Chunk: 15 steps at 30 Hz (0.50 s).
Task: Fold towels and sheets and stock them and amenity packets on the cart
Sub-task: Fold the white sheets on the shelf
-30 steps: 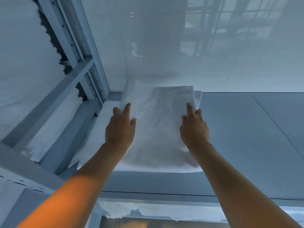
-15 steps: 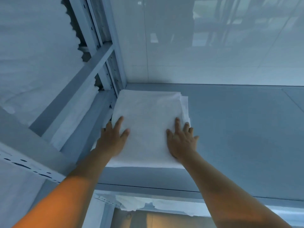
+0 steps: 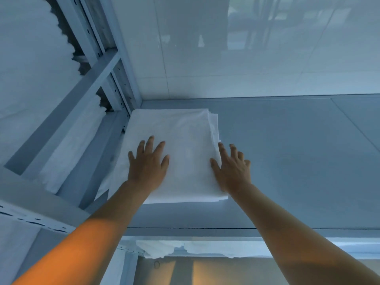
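**A:** What did the head view show?

**B:** A folded white sheet lay flat on a grey shelf, pushed into the shelf's far left corner, against the metal upright and close to the glossy white wall behind. Its layered edges showed along the right side.

**A:** And the hands?

**B:** The left hand rested palm down on the sheet's near left part, fingers straight and spread. The right hand sat at the sheet's right edge, thumb and forefinger on the cloth, the other fingers slightly bent and lifted just past the edge over the shelf. Neither hand gripped anything.

**A:** What differed from a moment earlier?

**B:** One second before, the sheet stood propped and rumpled against the wall, a hand on each side of it. Half a second before, it was already flat, with both palms near its front edge. Now the left hand had slid farther onto the sheet, and the right had shifted out to the sheet's right edge.

**A:** Anything else nearby?

**B:** More white linen lay left of the sheet, beyond the upright, and some showed on the level below.
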{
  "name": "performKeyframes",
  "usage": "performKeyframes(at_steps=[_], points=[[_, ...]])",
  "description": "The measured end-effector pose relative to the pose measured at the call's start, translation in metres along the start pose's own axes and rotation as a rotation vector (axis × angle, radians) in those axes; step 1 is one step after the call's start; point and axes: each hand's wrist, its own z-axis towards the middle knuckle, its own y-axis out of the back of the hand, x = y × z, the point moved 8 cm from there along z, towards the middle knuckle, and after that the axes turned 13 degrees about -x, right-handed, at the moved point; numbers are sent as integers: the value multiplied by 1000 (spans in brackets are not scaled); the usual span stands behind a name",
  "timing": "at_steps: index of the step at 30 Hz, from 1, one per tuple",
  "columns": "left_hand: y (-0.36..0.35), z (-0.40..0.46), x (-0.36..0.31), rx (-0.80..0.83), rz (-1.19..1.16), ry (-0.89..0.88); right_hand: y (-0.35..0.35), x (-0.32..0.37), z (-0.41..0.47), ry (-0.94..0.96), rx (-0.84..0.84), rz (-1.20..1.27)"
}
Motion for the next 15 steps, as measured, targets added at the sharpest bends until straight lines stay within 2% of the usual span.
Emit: performKeyframes(at_steps=[6, 15], points=[[19, 15, -119, -37, -58, -149, 54, -106, -7, -89, -93, 20], [16, 0, -350, -22, -163, -355, 137, -312, -47, -256, -198, 30]])
